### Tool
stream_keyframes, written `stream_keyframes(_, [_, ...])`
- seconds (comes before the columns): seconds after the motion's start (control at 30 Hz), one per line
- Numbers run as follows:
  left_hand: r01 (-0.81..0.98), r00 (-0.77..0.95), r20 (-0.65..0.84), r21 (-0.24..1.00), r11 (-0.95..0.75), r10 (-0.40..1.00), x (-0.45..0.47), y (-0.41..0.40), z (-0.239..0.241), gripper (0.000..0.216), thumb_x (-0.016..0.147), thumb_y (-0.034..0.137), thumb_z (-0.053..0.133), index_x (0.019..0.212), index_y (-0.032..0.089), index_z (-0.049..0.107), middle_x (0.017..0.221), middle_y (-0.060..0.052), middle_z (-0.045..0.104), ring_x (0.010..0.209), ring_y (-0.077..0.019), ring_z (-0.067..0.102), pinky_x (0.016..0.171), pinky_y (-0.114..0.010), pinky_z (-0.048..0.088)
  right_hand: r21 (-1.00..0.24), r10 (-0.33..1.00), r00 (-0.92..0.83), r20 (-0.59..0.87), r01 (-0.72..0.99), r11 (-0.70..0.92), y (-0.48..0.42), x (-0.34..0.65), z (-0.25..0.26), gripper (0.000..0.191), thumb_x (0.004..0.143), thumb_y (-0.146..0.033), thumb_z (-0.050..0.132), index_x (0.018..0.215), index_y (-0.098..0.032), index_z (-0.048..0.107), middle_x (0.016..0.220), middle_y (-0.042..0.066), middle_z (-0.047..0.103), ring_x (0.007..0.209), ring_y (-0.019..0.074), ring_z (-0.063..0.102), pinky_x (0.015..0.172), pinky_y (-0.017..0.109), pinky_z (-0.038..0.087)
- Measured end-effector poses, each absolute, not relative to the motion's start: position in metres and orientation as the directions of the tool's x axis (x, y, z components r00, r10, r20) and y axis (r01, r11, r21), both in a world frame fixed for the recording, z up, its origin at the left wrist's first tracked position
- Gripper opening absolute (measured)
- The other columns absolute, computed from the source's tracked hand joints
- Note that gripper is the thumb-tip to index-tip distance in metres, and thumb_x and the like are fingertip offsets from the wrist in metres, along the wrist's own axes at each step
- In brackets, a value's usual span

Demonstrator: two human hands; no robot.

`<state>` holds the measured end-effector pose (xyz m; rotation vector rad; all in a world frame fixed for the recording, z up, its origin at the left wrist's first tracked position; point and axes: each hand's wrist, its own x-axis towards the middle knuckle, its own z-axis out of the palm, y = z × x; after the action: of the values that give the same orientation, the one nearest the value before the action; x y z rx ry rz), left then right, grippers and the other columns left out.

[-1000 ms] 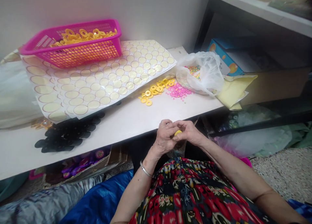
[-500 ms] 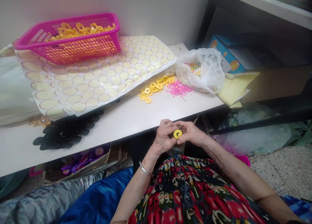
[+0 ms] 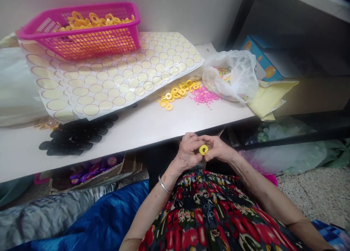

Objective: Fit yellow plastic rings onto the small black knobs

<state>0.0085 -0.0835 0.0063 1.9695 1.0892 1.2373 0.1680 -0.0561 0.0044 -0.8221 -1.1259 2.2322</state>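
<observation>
Between my two hands, just off the table's front edge, is a small yellow plastic ring [image 3: 203, 150] with a dark centre. My left hand [image 3: 189, 151] has its fingers closed on the ring's left side. From the right, my right hand [image 3: 217, 149] pinches the ring with thumb and fingers, the thumb near its lower edge. On the table beyond lie a pile of similar yellow rings [image 3: 180, 91] and a scatter of tiny pink rings [image 3: 203, 95]. Parts of the fingers behind the ring are hidden.
A pink basket [image 3: 95, 46] of yellow rings stands on sticker sheets [image 3: 117, 87]. Black flat pieces [image 3: 72, 140] lie at the table's left. A clear plastic bag [image 3: 242, 76] of coloured bits and a blue box [image 3: 262, 61] stand right. Below is a carton [image 3: 123, 171] with purple items.
The view has shifted slightly, so the table things sit a little higher and further right. Both hands keep their hold on the yellow ring, which shows a slightly different face.
</observation>
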Motion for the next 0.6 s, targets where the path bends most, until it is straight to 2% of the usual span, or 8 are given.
stream_keyframes(0.2, [0.340, 0.176, 0.473, 0.794, -0.504, 0.863, 0.014, -0.085, 0.001, 0.015, 0.060, 0.016, 0.067, 0.075, 0.019, 0.066, 0.069, -0.003, 0.060, 0.077, -0.0185, 0.047, 0.070, -0.034, 0.043, -0.863, 0.709, -0.657, -0.257, -0.175, -0.475, -0.058, 0.177, -0.002, 0.069, 0.045, -0.010, 0.082, 0.109, -0.020, 0.060, 0.104, 0.003, 0.063, 0.094, 0.0154, 0.057, 0.081, 0.025, 0.044])
stream_keyframes(0.4, [0.347, 0.102, 0.457, 0.816, -0.462, 0.884, 0.015, -0.087, -0.002, 0.014, 0.061, 0.023, 0.071, 0.073, 0.019, 0.065, 0.069, -0.004, 0.059, 0.077, -0.0186, 0.048, 0.068, -0.034, 0.044, -0.943, 0.824, -0.521, -0.221, -0.103, -0.318, -0.062, 0.177, 0.002, 0.070, 0.042, -0.013, 0.084, 0.106, -0.023, 0.057, 0.096, 0.002, 0.061, 0.084, 0.0155, 0.058, 0.071, 0.027, 0.048])
stream_keyframes(0.5, [0.311, 0.053, 0.430, 0.851, -0.424, 0.901, 0.016, -0.088, -0.001, 0.016, 0.059, 0.025, 0.073, 0.071, 0.019, 0.065, 0.070, -0.003, 0.059, 0.074, -0.0173, 0.049, 0.066, -0.032, 0.044, -0.981, 0.891, -0.436, -0.124, -0.083, -0.177, -0.065, 0.176, 0.006, 0.060, 0.045, -0.017, 0.084, 0.100, -0.023, 0.058, 0.099, 0.003, 0.056, 0.082, 0.0152, 0.057, 0.067, 0.028, 0.050])
stream_keyframes(0.6, [0.269, 0.032, 0.389, 0.884, -0.382, 0.921, 0.018, -0.090, 0.001, 0.016, 0.060, 0.026, 0.074, 0.071, 0.019, 0.065, 0.069, -0.002, 0.060, 0.073, -0.0164, 0.049, 0.067, -0.032, 0.043, -0.996, 0.903, -0.427, -0.038, -0.054, -0.067, -0.068, 0.176, 0.010, 0.043, 0.055, -0.023, 0.080, 0.094, -0.023, 0.060, 0.102, 0.004, 0.054, 0.087, 0.0167, 0.056, 0.070, 0.029, 0.051])
